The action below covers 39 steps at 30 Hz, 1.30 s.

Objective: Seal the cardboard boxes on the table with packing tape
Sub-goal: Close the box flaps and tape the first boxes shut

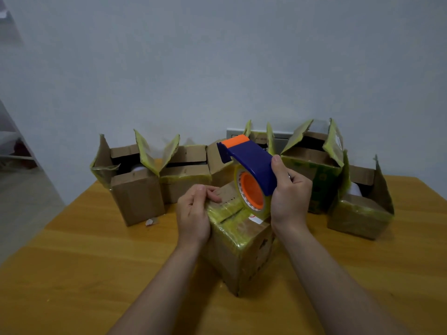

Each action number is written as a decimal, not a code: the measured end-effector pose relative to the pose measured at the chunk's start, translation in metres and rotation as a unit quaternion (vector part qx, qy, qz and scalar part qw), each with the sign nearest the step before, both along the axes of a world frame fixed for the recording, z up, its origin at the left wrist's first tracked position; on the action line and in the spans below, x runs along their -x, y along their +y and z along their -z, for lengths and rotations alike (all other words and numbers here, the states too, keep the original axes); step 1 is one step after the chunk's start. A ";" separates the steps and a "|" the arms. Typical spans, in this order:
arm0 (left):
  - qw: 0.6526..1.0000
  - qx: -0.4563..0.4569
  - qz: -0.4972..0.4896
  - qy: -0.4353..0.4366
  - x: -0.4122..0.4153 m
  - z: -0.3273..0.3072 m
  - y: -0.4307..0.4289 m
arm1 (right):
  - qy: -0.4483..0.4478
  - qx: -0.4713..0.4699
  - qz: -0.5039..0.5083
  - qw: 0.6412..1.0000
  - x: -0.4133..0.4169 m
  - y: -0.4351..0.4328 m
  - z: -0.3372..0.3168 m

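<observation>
Taping underway: right hand [290, 197], fingers curled round the blue tape dispenser [251, 160], above the near cardboard box [242, 247] on the worktop [96, 274]; left hand [193, 213] pinches what seems the tape end [214, 201] atop it. Next, likely: draw tape across the seam.

right hand [289, 194] grips the tape dispenser [251, 170] over the closed box [242, 245], left hand [193, 213] pinching its top edge

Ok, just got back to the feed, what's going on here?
A person is taping the closed box in the middle of the wooden table. The right hand holds a blue-and-orange tape dispenser against its top, while the left hand grips the box's top edge with curled fingers. Several open boxes behind stand with flaps up, unsealed.
</observation>
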<state>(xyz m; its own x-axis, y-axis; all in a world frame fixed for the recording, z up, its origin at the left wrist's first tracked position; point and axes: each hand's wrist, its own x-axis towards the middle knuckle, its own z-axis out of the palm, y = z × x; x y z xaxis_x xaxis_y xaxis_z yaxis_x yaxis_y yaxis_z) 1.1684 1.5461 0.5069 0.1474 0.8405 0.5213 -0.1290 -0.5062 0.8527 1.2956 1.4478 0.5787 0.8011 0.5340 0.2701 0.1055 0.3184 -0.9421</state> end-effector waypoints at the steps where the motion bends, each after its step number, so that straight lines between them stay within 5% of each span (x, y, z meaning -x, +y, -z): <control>1: 0.999 -0.041 -0.030 0.014 0.003 -0.001 0.001 | 0.002 -0.002 -0.001 1.000 0.000 -0.001 0.000; 7: 0.968 -0.243 -0.041 0.043 -0.001 -0.012 -0.016 | 0.008 -0.015 -0.004 1.000 0.001 -0.001 -0.001; 26: 0.953 -0.304 0.011 -0.021 -0.018 -0.013 -0.058 | -0.002 -0.012 -0.003 1.000 0.000 -0.001 0.000; 39: 0.941 -0.318 -0.043 0.111 -0.001 0.013 -0.076 | -0.011 -0.022 -0.005 1.000 0.001 -0.002 -0.001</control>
